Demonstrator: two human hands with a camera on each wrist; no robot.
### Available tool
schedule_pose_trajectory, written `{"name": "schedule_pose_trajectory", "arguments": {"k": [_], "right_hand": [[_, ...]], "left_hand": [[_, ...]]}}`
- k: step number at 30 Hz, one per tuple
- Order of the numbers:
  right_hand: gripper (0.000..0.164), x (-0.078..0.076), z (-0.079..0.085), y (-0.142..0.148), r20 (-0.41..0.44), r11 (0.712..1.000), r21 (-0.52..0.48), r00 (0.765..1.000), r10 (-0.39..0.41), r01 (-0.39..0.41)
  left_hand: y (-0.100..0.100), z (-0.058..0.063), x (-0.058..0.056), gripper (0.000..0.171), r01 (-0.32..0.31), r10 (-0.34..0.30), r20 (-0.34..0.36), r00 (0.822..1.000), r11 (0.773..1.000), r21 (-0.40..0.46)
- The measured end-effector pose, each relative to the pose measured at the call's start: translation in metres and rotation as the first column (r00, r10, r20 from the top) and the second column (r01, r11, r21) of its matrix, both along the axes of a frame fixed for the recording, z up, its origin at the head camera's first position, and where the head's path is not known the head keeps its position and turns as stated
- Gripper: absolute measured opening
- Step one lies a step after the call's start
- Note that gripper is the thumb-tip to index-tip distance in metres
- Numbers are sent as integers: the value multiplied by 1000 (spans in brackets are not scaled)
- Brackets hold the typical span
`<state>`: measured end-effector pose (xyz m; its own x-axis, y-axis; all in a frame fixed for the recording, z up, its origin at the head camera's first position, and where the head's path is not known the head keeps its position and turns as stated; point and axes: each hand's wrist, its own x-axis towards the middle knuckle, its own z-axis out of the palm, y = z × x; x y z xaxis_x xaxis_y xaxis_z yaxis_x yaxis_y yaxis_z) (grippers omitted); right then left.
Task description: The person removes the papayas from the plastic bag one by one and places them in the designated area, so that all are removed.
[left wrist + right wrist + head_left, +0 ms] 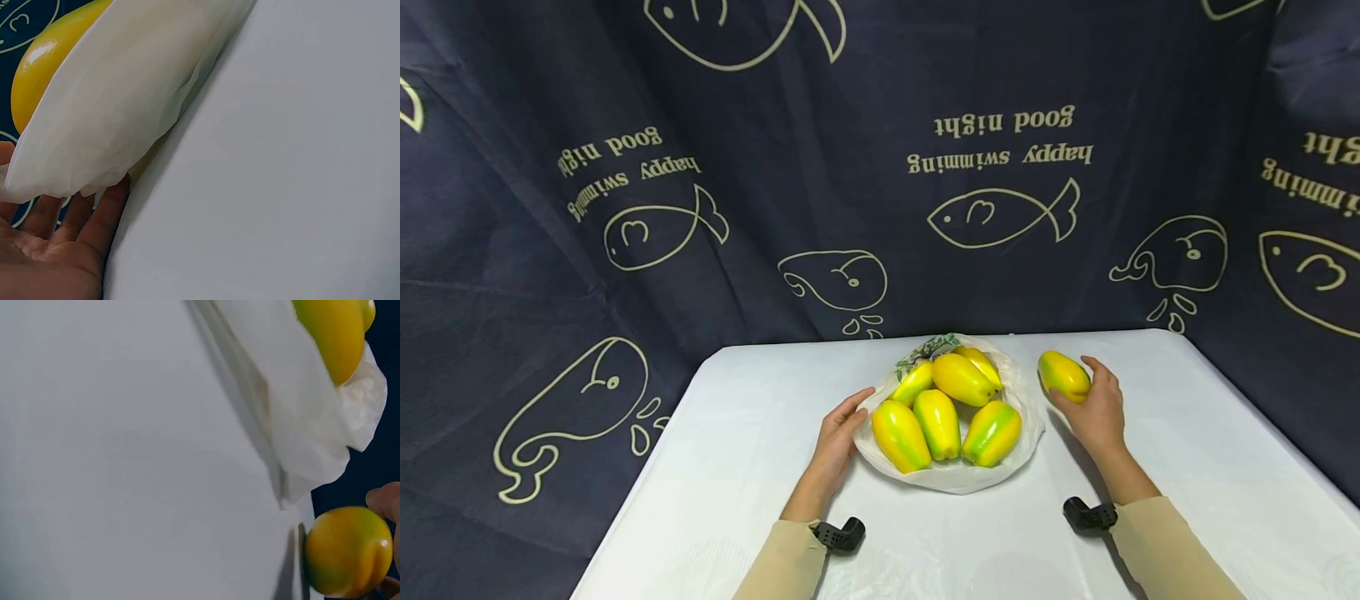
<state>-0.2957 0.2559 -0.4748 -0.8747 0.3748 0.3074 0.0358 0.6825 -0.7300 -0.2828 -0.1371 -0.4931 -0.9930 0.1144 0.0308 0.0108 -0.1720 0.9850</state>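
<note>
A white plastic bag (958, 479) with a green leaf print lies opened wide on the table, several yellow-green papayas (938, 423) inside it. At its left rim is my left hand (835, 437), thumb over the edge and fingers on the outer side, pinching the plastic. The left wrist view shows those fingers (103, 219) partly hidden behind the bag. Right of the bag, my right hand (1097, 408) grips one more papaya (1063, 375) between thumb and fingers. In the right wrist view this papaya (350, 553) shows end-on beside the bag's rim; whether it touches the table I cannot tell.
A white-covered table (760, 400) stretches under everything. Behind it and along both sides hangs a dark blue cloth (820, 183) with fish and whale drawings. Each wrist wears a black band device (842, 536).
</note>
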Motion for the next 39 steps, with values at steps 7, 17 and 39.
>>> {"name": "schedule_pose_trajectory", "arguments": {"k": [7,17,39], "right_hand": [[64,9,14,-7,-199,998,24,978,67,-63],[56,30,32,-23,-249,976,38,944,217,-215],[72,41,19,-43,-21,715,-3,715,699,-699]], "left_hand": [[0,0,-1,41,3,-3,5,1000,1000,16],[0,0,0,41,8,-8,11,1000,1000,11],[-1,1,-1,42,15,-15,12,1000,1000,-9]]}}
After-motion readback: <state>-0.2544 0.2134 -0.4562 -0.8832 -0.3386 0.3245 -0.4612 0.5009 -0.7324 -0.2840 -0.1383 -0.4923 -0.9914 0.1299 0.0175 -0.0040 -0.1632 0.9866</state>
